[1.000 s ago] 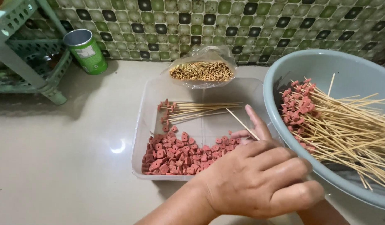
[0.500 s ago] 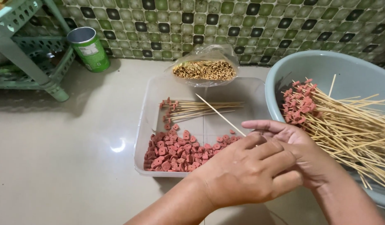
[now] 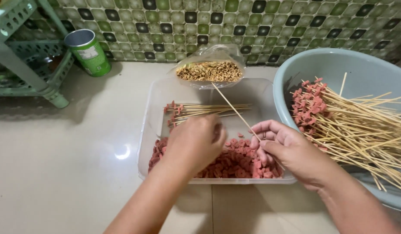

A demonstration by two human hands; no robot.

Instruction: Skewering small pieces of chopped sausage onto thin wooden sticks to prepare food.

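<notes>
A clear plastic tray [image 3: 153,113] on the floor holds a heap of small red sausage pieces [image 3: 235,164] at its near side and a few loaded skewers [image 3: 200,110] at the back. My right hand [image 3: 287,149] pinches a bare bamboo skewer [image 3: 233,108] that points away toward the wall. My left hand [image 3: 194,143] reaches palm-down into the red pieces; its fingertips are hidden, so I cannot see what they touch. A grey-blue basin [image 3: 361,69] on the right is full of finished skewers [image 3: 365,125] with red pieces at their tips.
A clear bag of bare skewers [image 3: 209,69] lies end-on against the mosaic-tiled wall behind the tray. A green can [image 3: 88,53] stands at the back left next to a pale green plastic rack [image 3: 27,65]. Glossy beige floor tiles spread to the left.
My right hand came into view from behind the left and now holds the skewer higher. My left hand moved left and down into the red pieces.
</notes>
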